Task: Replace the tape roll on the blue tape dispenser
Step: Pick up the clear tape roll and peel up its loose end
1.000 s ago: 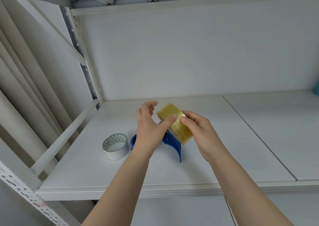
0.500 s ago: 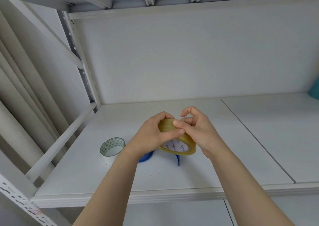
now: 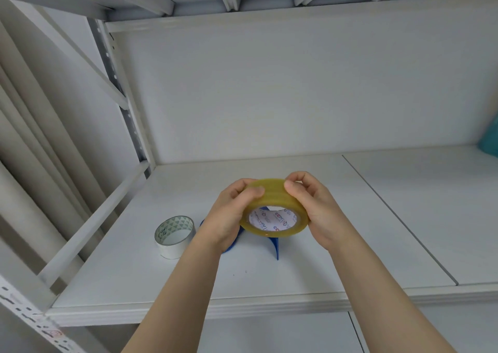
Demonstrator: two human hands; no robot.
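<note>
The yellow tape roll [image 3: 272, 199] has turned from edge-on to core facing up, held just above the blue tape dispenser [image 3: 273, 246] on the shelf [image 3: 269, 285]. Left hand [image 3: 229, 212] and right hand [image 3: 315, 209] both grip its band now, so it is likely being lined up for mounting, which is not yet done.

L hand [image 3: 227, 217] & R hand [image 3: 316, 212] bare, forearms [image 3: 177, 293] bare too
</note>
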